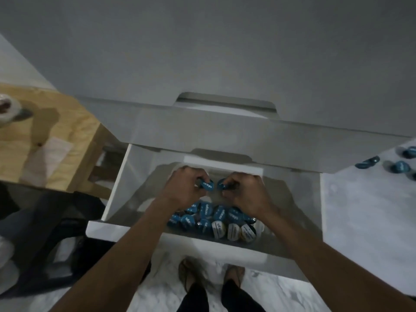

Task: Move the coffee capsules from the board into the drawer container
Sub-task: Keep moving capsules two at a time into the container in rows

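blue capsules (203, 216): heaped in open white drawer (117, 183) | white-lid capsules (234, 230): at its front | loose blue capsules (382, 163): on board (364, 210), right

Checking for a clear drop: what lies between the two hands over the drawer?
In the head view, only blue capsules: left hand pinches one, right hand another; a narrow bare gap separates them.

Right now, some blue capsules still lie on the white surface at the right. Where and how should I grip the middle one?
Take the middle blue capsule from above, pinching across its round body with thumb and fingertips, probably best. It lies apart from its neighbours on the white surface, so fingers fit on both sides. Both the left hand and right hand hold capsules over the drawer, so release first.
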